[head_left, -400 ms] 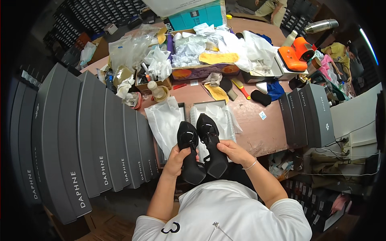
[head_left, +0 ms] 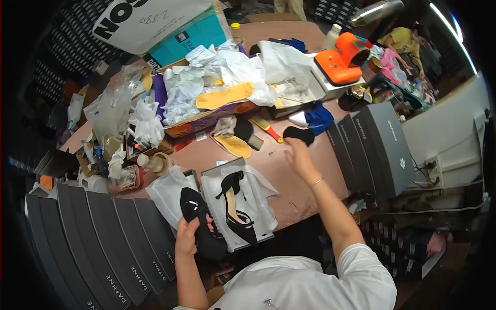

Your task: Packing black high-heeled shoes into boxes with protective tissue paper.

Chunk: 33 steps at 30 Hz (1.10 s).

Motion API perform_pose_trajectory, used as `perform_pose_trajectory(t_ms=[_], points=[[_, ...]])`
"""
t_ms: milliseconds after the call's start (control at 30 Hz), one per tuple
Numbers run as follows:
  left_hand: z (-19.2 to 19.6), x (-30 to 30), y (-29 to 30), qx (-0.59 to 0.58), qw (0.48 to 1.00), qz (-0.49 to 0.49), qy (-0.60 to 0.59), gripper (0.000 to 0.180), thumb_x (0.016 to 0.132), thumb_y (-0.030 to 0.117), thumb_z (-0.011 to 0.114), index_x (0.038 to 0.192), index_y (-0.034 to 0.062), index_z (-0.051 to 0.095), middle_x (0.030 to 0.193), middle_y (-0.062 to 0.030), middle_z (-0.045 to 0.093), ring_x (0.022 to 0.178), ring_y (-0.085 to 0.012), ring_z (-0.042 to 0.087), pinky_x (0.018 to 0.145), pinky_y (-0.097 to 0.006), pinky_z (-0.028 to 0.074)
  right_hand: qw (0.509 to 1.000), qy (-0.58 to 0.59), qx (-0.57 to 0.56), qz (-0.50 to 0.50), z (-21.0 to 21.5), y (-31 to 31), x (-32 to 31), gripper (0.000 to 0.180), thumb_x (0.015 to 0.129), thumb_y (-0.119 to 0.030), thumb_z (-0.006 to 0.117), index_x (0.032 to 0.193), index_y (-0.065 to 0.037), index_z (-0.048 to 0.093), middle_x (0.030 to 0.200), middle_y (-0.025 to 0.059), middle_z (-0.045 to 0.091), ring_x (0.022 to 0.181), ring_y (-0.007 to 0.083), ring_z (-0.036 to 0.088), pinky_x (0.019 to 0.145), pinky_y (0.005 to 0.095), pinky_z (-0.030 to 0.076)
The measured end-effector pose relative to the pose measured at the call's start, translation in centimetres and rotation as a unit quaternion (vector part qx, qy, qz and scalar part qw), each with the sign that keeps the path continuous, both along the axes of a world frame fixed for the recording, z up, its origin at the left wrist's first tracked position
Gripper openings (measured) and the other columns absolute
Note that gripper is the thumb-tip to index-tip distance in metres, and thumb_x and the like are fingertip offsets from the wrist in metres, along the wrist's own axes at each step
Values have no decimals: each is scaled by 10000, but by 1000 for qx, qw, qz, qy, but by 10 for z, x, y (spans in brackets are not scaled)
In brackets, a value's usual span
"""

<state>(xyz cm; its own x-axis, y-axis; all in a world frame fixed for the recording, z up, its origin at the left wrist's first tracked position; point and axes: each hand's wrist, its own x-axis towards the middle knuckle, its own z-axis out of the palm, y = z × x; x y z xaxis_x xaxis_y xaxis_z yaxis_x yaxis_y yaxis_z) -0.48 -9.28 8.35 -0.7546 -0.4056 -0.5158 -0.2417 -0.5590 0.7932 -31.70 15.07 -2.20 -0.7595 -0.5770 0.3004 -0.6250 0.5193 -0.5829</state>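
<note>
A black high-heeled shoe (head_left: 208, 237) with a shiny toe is in my left hand (head_left: 187, 233), whose fingers wrap round it above the table's near edge. Its mate, a black strappy heel (head_left: 238, 214) with a pale insole, lies on white tissue in the open shoe box (head_left: 267, 236). My right hand (head_left: 299, 159) is stretched out over the table with its fingers apart and holds nothing. Its fingertips are at the near edge of a black oval pad (head_left: 299, 135); whether they touch it I cannot tell. A red-and-yellow handled brush (head_left: 267, 129) lies left of the pad.
Grey shoe boxes stand in a row at the left (head_left: 95, 243) and more at the right (head_left: 380, 150). A carton of crumpled paper (head_left: 212, 124) fills the back. An orange device (head_left: 341, 64) stands at the back right. Yellow insoles, a blue cloth (head_left: 320, 118) and a bottle (head_left: 150, 163) lie around.
One shoe has gone from my right hand into the open box. My right hand has moved up and right to the black pad. My left hand has shifted left with its shoe; the view has turned.
</note>
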Motion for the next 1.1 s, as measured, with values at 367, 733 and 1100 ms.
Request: perform_pose_trajectory(t_ms=[367, 733, 1100], points=[[-35, -47, 30, 74, 997, -20, 16, 170, 870, 87, 586, 1009, -11, 579, 880, -105, 645, 743, -169, 637, 687, -302, 542, 997, 2, -12, 80, -30, -30, -56, 492, 746, -130, 691, 1206, -62, 532, 1221, 190, 509, 1121, 343, 500, 940, 401, 403], [-25, -28, 19, 6, 996, -76, 36, 158, 826, 6, 593, 983, 18, 590, 862, -37, 620, 751, -126, 600, 705, -282, 506, 937, 47, -118, 325, 92, -110, 67, 374, 800, -53, 609, 1172, -32, 587, 1092, 157, 549, 952, 338, 543, 804, 371, 460], [-7, 41, 26, -60, 983, -173, 30, 218, 802, 19, 641, 1012, 3, 585, 826, -41, 620, 690, -128, 602, 639, -260, 510, 901, 173, 21, 397, 138, -84, 148, 437, 704, -50, 623, 1138, -104, 630, 951, 60, 594, 827, 217, 565, 689, 348, 415]])
